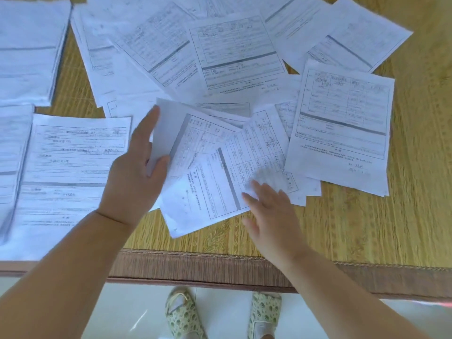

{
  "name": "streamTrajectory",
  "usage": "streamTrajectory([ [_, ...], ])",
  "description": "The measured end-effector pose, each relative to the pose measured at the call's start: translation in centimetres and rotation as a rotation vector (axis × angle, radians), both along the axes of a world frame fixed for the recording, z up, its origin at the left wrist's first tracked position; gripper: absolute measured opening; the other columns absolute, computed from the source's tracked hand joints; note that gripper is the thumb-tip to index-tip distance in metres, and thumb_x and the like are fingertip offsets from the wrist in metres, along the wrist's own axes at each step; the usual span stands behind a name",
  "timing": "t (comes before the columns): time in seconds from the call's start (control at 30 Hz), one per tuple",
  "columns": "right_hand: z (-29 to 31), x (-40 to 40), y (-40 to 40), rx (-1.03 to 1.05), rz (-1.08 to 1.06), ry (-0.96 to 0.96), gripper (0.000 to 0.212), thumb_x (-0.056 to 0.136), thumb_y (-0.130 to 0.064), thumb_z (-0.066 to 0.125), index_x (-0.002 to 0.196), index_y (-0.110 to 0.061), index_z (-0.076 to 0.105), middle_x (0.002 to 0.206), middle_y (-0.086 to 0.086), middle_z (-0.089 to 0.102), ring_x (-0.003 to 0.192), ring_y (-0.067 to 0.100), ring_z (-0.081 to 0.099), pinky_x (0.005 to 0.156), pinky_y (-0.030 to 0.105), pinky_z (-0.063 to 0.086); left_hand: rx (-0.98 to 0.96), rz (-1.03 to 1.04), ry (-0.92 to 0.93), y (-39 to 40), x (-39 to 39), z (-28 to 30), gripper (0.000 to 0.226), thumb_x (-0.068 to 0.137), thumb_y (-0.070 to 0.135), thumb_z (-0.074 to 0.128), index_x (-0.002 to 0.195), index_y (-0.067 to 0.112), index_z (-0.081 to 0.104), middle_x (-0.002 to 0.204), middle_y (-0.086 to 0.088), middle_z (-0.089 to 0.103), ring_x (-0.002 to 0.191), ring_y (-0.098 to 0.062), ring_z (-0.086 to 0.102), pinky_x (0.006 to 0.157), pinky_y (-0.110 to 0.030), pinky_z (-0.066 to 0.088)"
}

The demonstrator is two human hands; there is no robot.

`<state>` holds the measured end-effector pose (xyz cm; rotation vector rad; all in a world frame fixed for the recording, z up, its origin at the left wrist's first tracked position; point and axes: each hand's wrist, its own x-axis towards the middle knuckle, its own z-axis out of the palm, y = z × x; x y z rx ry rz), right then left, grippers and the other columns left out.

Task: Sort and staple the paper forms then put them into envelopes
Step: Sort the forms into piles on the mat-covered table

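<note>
Left hand (137,167) has a tilted form (186,143) pinched by its left edge, thumb on top, fingers behind it. Right hand (271,211) is flat with fingers spread, blurry, over another loose form (220,187). Tons of printed forms (234,50) scattered across the woven mat (420,167), plus a neater stack (27,45) far left

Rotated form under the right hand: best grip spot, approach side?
Take the rotated form at its near corner, coming from the mat's near edge: that corner lies on bare mat with nothing over it. The right hand lies open on it; the left hand holds another sheet.
</note>
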<state>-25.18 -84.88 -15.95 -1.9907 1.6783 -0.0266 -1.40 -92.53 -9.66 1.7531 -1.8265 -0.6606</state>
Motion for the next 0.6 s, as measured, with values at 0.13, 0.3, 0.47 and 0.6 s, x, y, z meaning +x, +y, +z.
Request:
streamTrajectory([
  [0.13,-1.4,3.2,1.9,0.063,0.133,0.210,0.061,0.093,-0.051,0.029,0.143,-0.020,0.045,0.156,0.011,0.031,0.140,0.028,0.037,0.113,0.049,0.024,-0.075,-0.082,0.007,-0.1,0.8,-1.0,0.031,0.091,0.004,0.053,0.113,0.019,0.069,0.099,0.033,0.060,0.093,0.009,0.057,0.085,0.000,0.037],
  [0.3,-2.5,4.0,4.3,0.047,0.133,0.224,0.064,0.087,-0.053,0.032,0.140,-0.021,0.050,0.153,0.010,0.037,0.138,0.026,0.038,0.104,0.054,0.040,-0.119,-0.013,-0.003,-1.0,1.5,-0.2,0.029,0.090,-0.001,0.055,0.107,0.015,0.072,0.102,0.013,0.063,0.094,0.003,0.055,0.085,0.003,0.034],
  [0.47,-2.8,3.5,4.5,0.012,0.149,0.220,0.061,0.086,-0.051,0.034,0.136,-0.022,0.051,0.152,0.010,0.039,0.135,0.026,0.044,0.101,0.052,0.043,-0.217,-0.005,-0.029,-2.7,2.8,1.6,0.027,0.091,0.000,0.053,0.108,0.012,0.071,0.103,0.012,0.061,0.096,0.004,0.053,0.087,0.002,0.035],
  [0.6,-2.8,3.1,4.4,0.013,0.175,0.222,0.059,0.086,-0.050,0.033,0.135,-0.024,0.053,0.150,0.008,0.041,0.132,0.025,0.048,0.100,0.049,0.043,-0.289,-0.009,-0.001,-3.6,3.6,2.8,0.027,0.093,0.004,0.052,0.108,0.017,0.071,0.101,0.030,0.060,0.097,0.007,0.056,0.088,-0.002,0.038],
])
